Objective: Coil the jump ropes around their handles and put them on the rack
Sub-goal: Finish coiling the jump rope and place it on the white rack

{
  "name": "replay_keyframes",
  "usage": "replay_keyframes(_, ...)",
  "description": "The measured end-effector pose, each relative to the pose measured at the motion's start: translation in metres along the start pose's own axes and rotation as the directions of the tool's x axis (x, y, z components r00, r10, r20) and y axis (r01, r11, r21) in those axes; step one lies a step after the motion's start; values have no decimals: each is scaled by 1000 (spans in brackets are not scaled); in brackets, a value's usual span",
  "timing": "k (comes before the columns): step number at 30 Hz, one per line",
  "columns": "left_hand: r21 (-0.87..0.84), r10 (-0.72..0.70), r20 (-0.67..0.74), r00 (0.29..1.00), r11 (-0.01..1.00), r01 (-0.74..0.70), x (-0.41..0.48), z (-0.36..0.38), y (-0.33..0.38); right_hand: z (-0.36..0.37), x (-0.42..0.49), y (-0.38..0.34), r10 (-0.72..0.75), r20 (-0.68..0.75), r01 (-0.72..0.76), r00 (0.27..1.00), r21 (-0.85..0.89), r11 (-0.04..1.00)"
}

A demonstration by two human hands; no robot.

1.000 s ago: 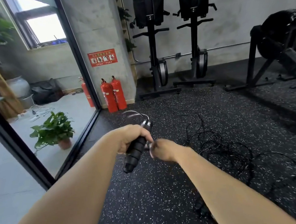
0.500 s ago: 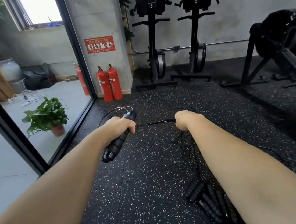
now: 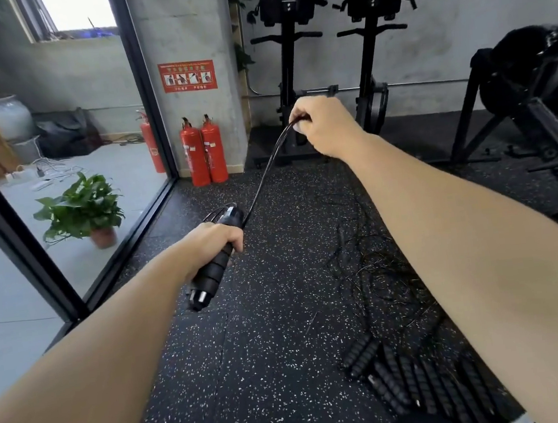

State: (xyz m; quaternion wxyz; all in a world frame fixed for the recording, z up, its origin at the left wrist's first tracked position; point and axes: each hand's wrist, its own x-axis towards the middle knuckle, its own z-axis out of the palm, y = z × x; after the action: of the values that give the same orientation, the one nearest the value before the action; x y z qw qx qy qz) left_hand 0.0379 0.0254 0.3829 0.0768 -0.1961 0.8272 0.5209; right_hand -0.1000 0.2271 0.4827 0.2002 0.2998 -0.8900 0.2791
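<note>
The right hand [image 3: 325,125] had swung up from beside the left to the upper centre of the frame, pinching the rope [image 3: 263,175] and drawing it taut, likely the pull before another turn of the coil. The left hand [image 3: 217,240], at centre, gripped the handle [image 3: 213,270], with loops at its top. The rope slanted between both hands, and the other jump ropes [image 3: 408,377] lay on the floor [image 3: 270,367] at lower right.
</note>
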Motion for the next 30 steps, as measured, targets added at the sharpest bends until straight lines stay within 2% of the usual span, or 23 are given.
replay_keyframes(4, 70, 14, 22, 1000, 997, -16, 1, 1, -6, 4, -4, -2, -12, 17, 12, 1000, 25, 1000)
replay_keyframes(14, 111, -63, 16, 998, 992, 61, 26, 10, -17, 37, 4, 20, 26, 87, -33, 996, 85, 996)
replay_keyframes(21, 155, -59, -37, 998, 986, 64, 54, 27, -16, 49, 10, 67, 112, 134, -104, 985, -64, 992)
replay_keyframes(23, 227, -41, -41, 998, 973, 49, 59, 31, -19, 51, 5, 84, 194, 218, -154, 956, -186, 970)
replay_keyframes(26, 335, -36, -25, 999, 941, 43, 62, 34, -25, 54, -12, 100, 367, 368, -241, 854, -345, 907)
replay_keyframes(30, 500, -16, 30, 999, 866, -1, 52, 37, -25, 62, -31, 94, 366, 431, -253, 825, -298, 920)
